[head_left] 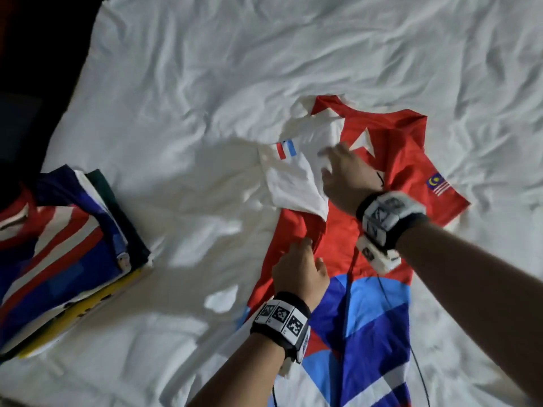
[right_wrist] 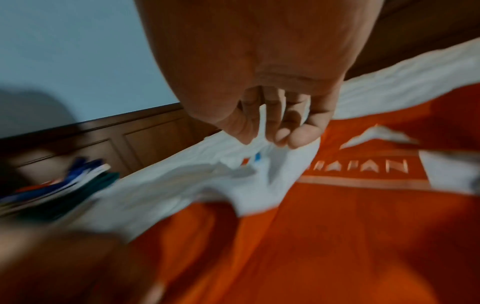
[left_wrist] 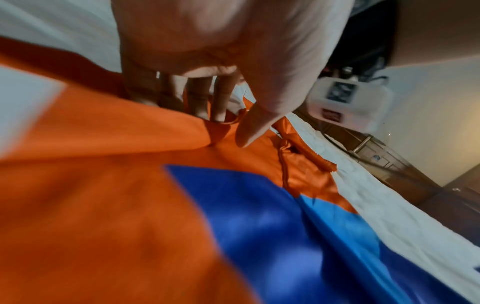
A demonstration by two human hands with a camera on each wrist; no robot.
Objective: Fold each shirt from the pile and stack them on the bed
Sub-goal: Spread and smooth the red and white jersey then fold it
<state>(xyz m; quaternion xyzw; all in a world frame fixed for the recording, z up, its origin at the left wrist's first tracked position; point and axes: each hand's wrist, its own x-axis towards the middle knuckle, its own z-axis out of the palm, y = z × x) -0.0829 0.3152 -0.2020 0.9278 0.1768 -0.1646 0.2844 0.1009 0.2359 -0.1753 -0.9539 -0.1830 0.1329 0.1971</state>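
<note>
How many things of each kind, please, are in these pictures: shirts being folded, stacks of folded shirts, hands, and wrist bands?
Shirt being folded: 1, the red, white and blue shirt spread on the bed sheet
Stack of folded shirts: 1, the stack; the count of shirts within is unclear
Hands: 2, left hand and right hand, both on the shirt
Wrist bands: 2, left band and right band
Total: 6

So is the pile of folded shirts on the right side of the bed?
No, the folded stack sits at the left, beside the red shirt.
</note>
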